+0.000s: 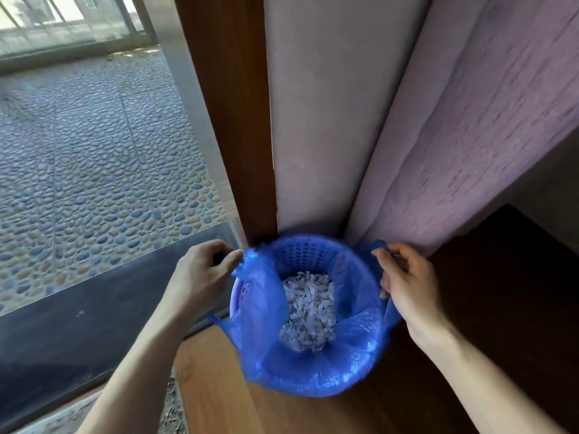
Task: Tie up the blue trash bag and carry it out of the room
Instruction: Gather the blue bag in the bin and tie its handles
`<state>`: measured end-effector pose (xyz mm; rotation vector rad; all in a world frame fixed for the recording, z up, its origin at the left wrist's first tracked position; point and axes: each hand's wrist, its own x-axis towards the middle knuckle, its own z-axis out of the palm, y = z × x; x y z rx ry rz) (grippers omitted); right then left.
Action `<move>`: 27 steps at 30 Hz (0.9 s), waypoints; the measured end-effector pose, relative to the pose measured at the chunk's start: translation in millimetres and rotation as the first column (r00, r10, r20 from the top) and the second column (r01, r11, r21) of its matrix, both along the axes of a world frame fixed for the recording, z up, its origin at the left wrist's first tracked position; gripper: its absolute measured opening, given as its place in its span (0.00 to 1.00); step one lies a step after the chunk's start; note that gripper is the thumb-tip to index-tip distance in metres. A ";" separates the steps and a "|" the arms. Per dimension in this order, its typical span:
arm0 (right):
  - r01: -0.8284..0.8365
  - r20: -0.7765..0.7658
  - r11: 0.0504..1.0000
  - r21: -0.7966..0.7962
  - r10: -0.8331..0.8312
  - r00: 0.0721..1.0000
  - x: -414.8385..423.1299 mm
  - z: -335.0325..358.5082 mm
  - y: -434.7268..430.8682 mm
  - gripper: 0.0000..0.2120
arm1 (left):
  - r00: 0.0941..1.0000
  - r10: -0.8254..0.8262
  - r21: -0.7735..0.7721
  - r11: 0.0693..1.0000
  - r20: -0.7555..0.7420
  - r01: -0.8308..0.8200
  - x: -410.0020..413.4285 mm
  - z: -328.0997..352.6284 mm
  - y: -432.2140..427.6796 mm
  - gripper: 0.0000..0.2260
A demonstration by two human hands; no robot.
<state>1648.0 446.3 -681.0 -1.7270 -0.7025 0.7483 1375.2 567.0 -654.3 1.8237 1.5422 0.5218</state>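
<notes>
The blue trash bag (354, 349) lines a round perforated bin (300, 252) that stands on the floor in the corner below me. Pale crumpled scraps (308, 311) fill its bottom. My left hand (203, 274) pinches the bag's edge at the bin's upper left rim. On the opposite side, my right hand (410, 283) grips the bag's edge at the right rim. The bag mouth is spread wide over the rim, and a loose handle flap hangs at the lower left.
A dark wooden door frame (232, 120) rises just behind the bin. Pinkish-purple curtains (438, 136) hang to its right. A glass door on the left shows a pebble-tiled floor (94, 167) outside. Dark furniture (517, 292) stands right of the bin on the wooden floor (216, 386).
</notes>
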 end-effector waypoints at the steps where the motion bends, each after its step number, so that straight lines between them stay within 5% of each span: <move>1: -0.004 -0.030 0.999 0.033 0.005 1.000 -2.2 3.0 1.6 0.04 | 0.997 0.004 0.014 1.000 0.078 -0.005 5.0 1.5 -2.9 0.10; 9: -0.106 -0.152 0.939 0.328 0.163 0.975 -15.3 35.2 2.2 0.07 | 0.869 -0.106 0.099 0.993 0.483 0.066 27.9 16.4 -24.6 0.11; 12: -0.145 -0.041 0.919 0.366 0.172 0.984 -16.2 52.1 1.4 0.09 | 0.824 -0.132 0.089 0.991 0.551 0.099 28.4 25.4 -30.4 0.10; 17: -0.238 0.121 0.920 0.310 0.210 0.970 -14.3 74.6 -18.6 0.05 | 0.889 -0.340 0.034 0.937 0.308 0.347 12.5 36.2 -30.9 0.09; 22: -0.443 0.446 0.896 -0.036 0.411 0.795 -2.2 86.0 -40.0 0.10 | 0.873 -0.272 -0.253 0.884 0.404 0.392 -3.0 48.4 -31.1 0.08; 27: -0.377 0.405 0.926 0.012 0.340 0.849 -7.8 86.3 -29.8 0.12 | 0.865 -0.125 -0.344 0.883 0.487 0.320 12.1 58.2 -35.7 0.07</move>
